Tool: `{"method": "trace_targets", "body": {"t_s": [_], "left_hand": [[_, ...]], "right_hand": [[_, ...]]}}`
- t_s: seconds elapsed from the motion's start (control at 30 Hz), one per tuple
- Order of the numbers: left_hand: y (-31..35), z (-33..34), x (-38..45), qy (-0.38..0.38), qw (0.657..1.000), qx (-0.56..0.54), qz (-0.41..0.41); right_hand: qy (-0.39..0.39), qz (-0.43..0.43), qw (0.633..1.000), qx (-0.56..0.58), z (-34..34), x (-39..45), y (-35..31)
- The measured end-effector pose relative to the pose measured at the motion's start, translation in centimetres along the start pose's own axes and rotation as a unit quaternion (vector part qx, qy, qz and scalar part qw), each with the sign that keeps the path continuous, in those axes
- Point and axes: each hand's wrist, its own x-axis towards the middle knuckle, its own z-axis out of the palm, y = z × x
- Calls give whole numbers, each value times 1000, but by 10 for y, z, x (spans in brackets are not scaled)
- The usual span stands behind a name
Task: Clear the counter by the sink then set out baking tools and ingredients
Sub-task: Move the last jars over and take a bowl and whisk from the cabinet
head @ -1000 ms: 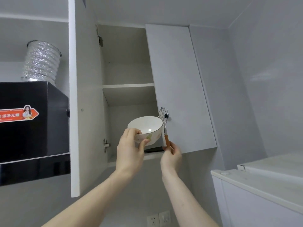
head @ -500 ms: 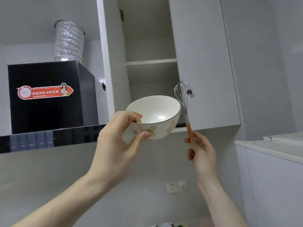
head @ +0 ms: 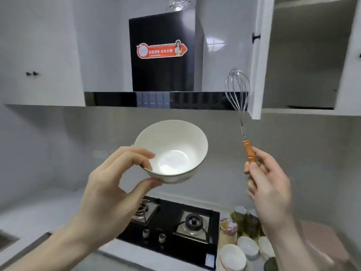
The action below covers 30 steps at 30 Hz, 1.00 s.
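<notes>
Both hands have come down and away from the open cabinet [head: 304, 55] since a second ago, and the view now takes in the gas hob [head: 175, 227] below. In the head view, the left hand [head: 109, 194] holds the white bowl [head: 172, 151] in the air above the hob, thumb under its outer wall and fingers curled over the near rim; the bowl tilts toward the camera and its inside looks bare. The right hand [head: 267, 184] pinches the orange handle of the whisk [head: 241, 114], which stands nearly upright, its wire head in front of the cabinet door edge. Beneath the right forearm, small bowls [head: 246, 247] and jars [head: 227, 229] crowd the counter just right of the hob. A black range hood [head: 160, 55] hangs above.
</notes>
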Motion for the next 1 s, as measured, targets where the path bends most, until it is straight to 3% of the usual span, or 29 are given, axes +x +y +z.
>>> {"method": "trace_targets", "body": {"t_s": [0.17, 0.4, 0.7, 1.0], "left_hand": [[-37, -67, -74, -12, 989, -10, -146], [-93, -154, -171, -61, 962, 124, -236], [-176, -190, -224, -51, 921, 177, -344], [-319, -195, -226, -42, 884, 197, -421]], "right_hand": [[-87, 105, 990, -28, 79, -48, 52], [-192, 257, 947, -36, 174, -127, 122], [-289, 299, 906, -80, 263, -139, 197], [-343, 318, 877, -107, 361, -97, 295]]}}
